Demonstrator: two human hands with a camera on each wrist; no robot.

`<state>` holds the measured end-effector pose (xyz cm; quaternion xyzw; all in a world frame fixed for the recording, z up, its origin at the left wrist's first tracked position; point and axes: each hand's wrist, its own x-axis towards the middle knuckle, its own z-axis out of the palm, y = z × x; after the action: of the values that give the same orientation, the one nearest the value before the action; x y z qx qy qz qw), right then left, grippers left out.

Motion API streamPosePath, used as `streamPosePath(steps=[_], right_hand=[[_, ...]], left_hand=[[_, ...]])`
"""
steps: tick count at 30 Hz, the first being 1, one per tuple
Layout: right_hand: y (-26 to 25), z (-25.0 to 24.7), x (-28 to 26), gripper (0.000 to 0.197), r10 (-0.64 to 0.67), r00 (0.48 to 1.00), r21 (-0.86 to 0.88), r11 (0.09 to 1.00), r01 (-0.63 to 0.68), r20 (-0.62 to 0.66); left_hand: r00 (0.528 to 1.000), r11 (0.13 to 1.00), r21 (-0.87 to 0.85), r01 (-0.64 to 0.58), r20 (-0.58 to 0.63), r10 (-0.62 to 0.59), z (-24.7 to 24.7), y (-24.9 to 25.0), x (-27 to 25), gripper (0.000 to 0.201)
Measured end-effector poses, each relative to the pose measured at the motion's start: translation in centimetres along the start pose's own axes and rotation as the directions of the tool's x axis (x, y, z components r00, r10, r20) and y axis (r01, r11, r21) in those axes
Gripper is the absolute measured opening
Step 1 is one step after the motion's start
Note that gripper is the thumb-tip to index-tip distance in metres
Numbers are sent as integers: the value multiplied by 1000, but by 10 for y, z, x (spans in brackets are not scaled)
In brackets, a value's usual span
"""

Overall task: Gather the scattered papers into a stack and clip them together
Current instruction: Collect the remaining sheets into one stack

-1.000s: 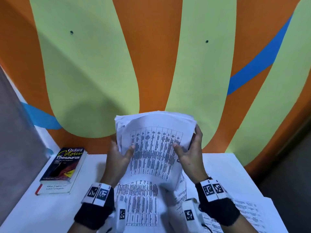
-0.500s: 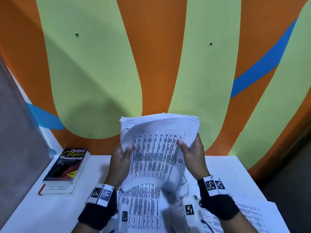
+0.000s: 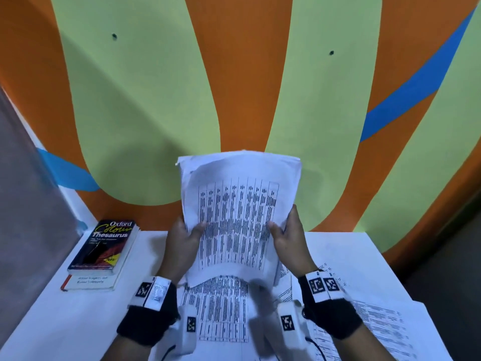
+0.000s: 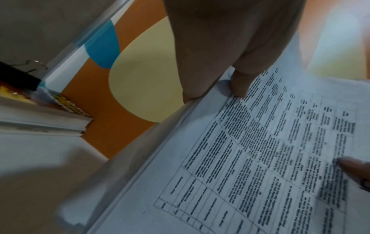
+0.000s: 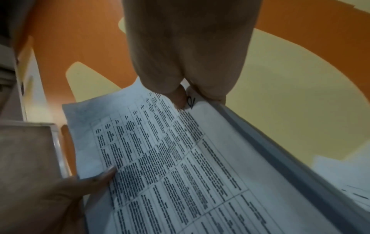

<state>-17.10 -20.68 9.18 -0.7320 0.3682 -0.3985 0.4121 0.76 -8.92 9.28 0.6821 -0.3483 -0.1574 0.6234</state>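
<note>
Above the white tabletop (image 3: 78, 316), held upright before the orange and green wall (image 3: 156, 100): a stack of printed papers (image 3: 239, 217), gripped at its left edge by the left hand (image 3: 182, 246) and at its right edge by the right hand (image 3: 291, 241), thumbs pressed on the front sheet, fingers (image 3: 292, 214) curled behind. Beneath and to the right, flat on the tabletop: more loose sheets (image 3: 377, 319), not yet gathered. Off to the left, lying near the wall: a thesaurus (image 3: 104, 246), with a black binder clip (image 4: 20, 77) resting on its cover in the left wrist view.
</note>
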Motion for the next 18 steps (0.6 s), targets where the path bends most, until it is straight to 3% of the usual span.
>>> streamPosePath(steps=[2,5,8,10,12,15,16,18], right_hand=[[-5,-2,4,46,-35,999,-9,999,35,-15],[-1,-4,4,49,-34,997,-73,997,39,73],[14,3,-2,57,79,984,-179,983,-51,156],[33,13,-6,61,201,970,-261,952,-160,139],[55,27,-16,68,356,928,-401,870,-288,107],[73,53,-37,95,541,831,-629,692,-354,128],[76,63,-43,103,553,823,-680,654,-332,130],[77,81,-47,103,544,835,-761,574,-301,80]], left_hand=[[1000,999,-37,-17,12,18,-7,-2,4,44],[995,995,-69,66,83,-60,-21,-14,11,40],[982,991,-53,121,153,-112,-24,-17,11,48],[992,997,-24,74,104,-71,-22,-17,10,35],[999,1000,-12,-19,27,20,-23,-11,8,15],[980,983,83,-164,-100,172,-30,-5,11,20],[967,973,115,-199,-136,214,-34,-1,13,13],[933,952,146,-270,-204,296,-40,6,15,18]])
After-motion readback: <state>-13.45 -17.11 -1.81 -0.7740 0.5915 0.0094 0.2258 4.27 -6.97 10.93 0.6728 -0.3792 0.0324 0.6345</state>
